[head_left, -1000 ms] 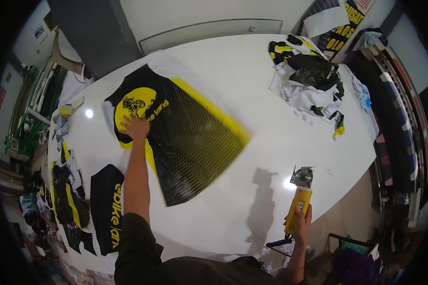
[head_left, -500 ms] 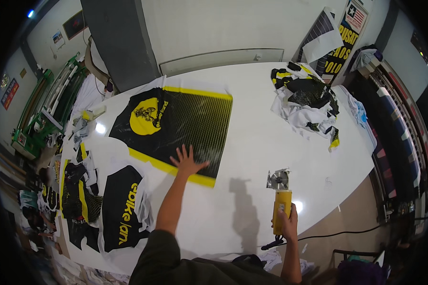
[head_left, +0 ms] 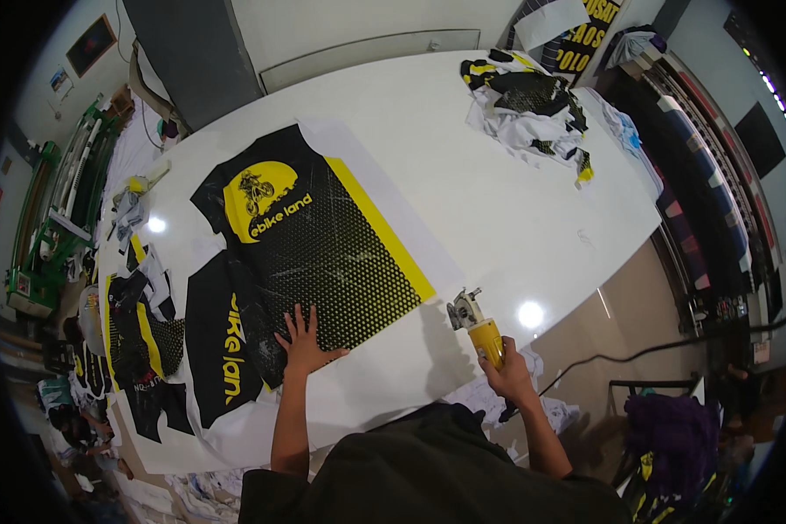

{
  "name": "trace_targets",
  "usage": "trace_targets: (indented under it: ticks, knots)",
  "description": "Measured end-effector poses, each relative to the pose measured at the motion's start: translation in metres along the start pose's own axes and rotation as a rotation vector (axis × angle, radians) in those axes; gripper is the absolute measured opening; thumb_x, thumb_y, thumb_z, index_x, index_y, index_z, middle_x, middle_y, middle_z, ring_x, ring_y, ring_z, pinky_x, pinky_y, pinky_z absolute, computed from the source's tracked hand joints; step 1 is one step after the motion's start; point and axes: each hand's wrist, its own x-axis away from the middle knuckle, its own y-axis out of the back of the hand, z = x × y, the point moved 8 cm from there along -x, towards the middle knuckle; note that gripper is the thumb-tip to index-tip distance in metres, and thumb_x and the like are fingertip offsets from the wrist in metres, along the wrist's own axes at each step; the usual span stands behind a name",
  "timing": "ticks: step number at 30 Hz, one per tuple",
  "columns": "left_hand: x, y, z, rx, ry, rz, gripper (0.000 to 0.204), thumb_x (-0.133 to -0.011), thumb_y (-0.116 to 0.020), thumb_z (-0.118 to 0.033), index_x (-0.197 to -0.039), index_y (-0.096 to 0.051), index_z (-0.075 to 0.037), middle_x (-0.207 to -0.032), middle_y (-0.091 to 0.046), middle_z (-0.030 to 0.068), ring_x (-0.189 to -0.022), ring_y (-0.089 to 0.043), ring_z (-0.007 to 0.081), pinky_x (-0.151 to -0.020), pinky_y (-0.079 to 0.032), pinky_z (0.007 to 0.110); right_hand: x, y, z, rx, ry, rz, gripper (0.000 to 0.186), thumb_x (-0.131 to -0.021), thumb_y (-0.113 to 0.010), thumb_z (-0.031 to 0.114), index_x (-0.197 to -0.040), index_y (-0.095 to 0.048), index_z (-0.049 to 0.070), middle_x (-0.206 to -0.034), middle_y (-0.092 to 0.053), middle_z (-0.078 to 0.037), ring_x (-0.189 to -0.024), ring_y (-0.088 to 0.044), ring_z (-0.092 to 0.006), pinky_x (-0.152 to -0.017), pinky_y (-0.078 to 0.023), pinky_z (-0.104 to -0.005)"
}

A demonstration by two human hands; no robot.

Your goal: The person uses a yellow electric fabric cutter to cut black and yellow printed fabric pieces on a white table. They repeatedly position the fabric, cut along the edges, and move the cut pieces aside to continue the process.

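Observation:
My left hand [head_left: 303,348] lies with fingers spread on the lower left edge of a black and yellow printed jersey panel [head_left: 323,262]. The panel carries a yellow circle with a rider and a dotted pattern, and a white fabric margin shows along its right side. My right hand [head_left: 508,377] is wrapped round the yellow body of an electric rotary fabric cutter [head_left: 487,339]. The cutter's metal blade head points up and left, close to the panel's lower right corner. A second black panel with yellow lettering [head_left: 210,341] lies left of my left hand, partly against the first.
A heap of black, yellow and white fabric scraps [head_left: 533,100] sits at the table's far right. More cut pieces [head_left: 140,341] cover the left end. The black power cord [head_left: 620,356] runs off to the right. Rolls [head_left: 716,175] stand beyond the white table [head_left: 498,227].
The jersey panel has turned and now lies with its bottom edge toward me. My left hand has moved nearer and left. The cutter has come closer to the panel and tilted left.

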Motion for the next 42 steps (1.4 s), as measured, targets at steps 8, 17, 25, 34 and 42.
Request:
trace_targets:
  ticks: [8, 17, 25, 34, 42]
  knots:
    - [0.051, -0.011, 0.103, -0.005, -0.011, 0.068, 0.173, -0.039, -0.1, -0.066, -0.17, 0.006, -0.025, -0.172, 0.023, 0.0199, -0.157, 0.014, 0.0525, -0.108, -0.024, 0.086, 0.097, -0.044, -0.007, 0.219, -0.032, 0.058, 0.062, -0.092, -0.073, 0.032, -0.136, -0.046, -0.001, -0.11, -0.068, -0.033, -0.098, -0.068, -0.0532, -0.084, -0.055, -0.0565]
    - [0.058, -0.012, 0.11, 0.002, -0.037, 0.033, 0.172, -0.037, -0.102, -0.058, -0.17, 0.002, -0.028, -0.174, 0.02, 0.0175, -0.158, 0.012, 0.052, -0.107, -0.027, 0.087, 0.136, -0.102, 0.02, 0.252, -0.048, 0.086, 0.054, -0.095, -0.071, 0.03, -0.128, -0.042, -0.002, -0.109, -0.063, -0.035, -0.09, -0.067, -0.0537, -0.075, -0.055, -0.0588]
    - [0.058, -0.009, 0.107, 0.033, -0.01, 0.045, 0.17, -0.036, -0.103, -0.052, -0.17, 0.0, -0.03, -0.175, 0.021, 0.0126, -0.16, 0.012, 0.0473, -0.111, -0.024, 0.085, 0.098, -0.126, 0.042, 0.231, 0.036, 0.011, 0.056, -0.095, -0.071, 0.027, -0.128, -0.038, -0.004, -0.109, -0.062, -0.037, -0.085, -0.066, -0.0553, -0.071, -0.056, -0.0578]
    - [0.06, -0.009, 0.108, 0.068, -0.001, 0.054, 0.169, -0.036, -0.104, -0.05, -0.17, -0.002, -0.03, -0.175, 0.021, 0.0113, -0.16, 0.013, 0.0463, -0.112, -0.024, 0.084, 0.092, -0.133, 0.048, 0.247, 0.044, 0.001, 0.054, -0.095, -0.07, 0.027, -0.127, -0.039, -0.004, -0.108, -0.062, -0.037, -0.087, -0.066, -0.0564, -0.072, -0.055, -0.0595]
    - [0.061, -0.007, 0.109, 0.059, 0.001, 0.05, 0.168, -0.036, -0.104, -0.05, -0.17, -0.005, -0.027, -0.175, 0.019, 0.012, -0.16, 0.013, 0.0463, -0.111, -0.026, 0.084, 0.049, -0.138, 0.066, 0.247, 0.092, -0.006, 0.051, -0.096, -0.07, 0.025, -0.123, -0.04, -0.006, -0.099, -0.065, -0.039, -0.09, -0.065, -0.0567, -0.077, -0.053, -0.0594]
